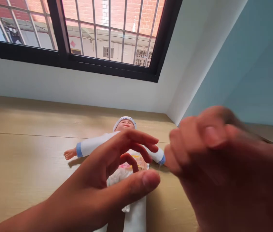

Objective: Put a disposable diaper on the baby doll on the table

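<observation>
White-sleeved baby doll (95, 144) lies face-up on a pale wood table (25, 167); over its chest the left hand (102, 170) hovers empty, fingers spread and curved, while the blurred right hand (206, 151) curls narrowly beside the doll's arm, whether holding anything unclear.

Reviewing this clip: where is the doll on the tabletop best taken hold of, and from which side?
Probably by the white-sleeved arm of the doll, on the left of the view, coming from above. The doll lies face up on the wooden tabletop, and this arm stands out clear of the body and looks slim enough to close fingers around. The left hand is over the doll's middle.
</observation>
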Tool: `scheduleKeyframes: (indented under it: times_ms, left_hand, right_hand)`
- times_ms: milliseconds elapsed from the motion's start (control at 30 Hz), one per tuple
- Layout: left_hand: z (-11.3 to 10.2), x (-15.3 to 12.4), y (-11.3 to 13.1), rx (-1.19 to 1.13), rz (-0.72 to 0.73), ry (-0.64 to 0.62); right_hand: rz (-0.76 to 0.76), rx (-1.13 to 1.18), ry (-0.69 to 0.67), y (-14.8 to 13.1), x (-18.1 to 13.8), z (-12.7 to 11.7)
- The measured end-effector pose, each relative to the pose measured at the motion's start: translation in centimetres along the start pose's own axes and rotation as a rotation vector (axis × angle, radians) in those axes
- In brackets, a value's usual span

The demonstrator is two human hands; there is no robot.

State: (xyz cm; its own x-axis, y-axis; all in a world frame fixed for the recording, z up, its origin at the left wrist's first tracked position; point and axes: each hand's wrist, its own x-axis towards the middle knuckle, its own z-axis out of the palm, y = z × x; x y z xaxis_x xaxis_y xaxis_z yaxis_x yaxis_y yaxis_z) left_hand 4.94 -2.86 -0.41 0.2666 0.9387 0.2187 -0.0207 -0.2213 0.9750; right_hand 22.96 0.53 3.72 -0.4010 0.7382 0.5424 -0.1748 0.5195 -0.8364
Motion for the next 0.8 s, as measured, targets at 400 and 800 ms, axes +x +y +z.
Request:
scheduleKeyframes:
  times_ms: [400, 800]
  left_hand:
    - [-4.4, 3.7, -0.5, 0.111, 0.064, -0.29]
    - [-6.7, 4.5, -0.5, 0.279, 0.2, -0.205]
  right_hand:
    - [-0.064, -0.099, 0.258, 2.7, 1.4, 1.7]
    - [0.012, -0.316, 0.123, 4.9, 2.1, 2.0]
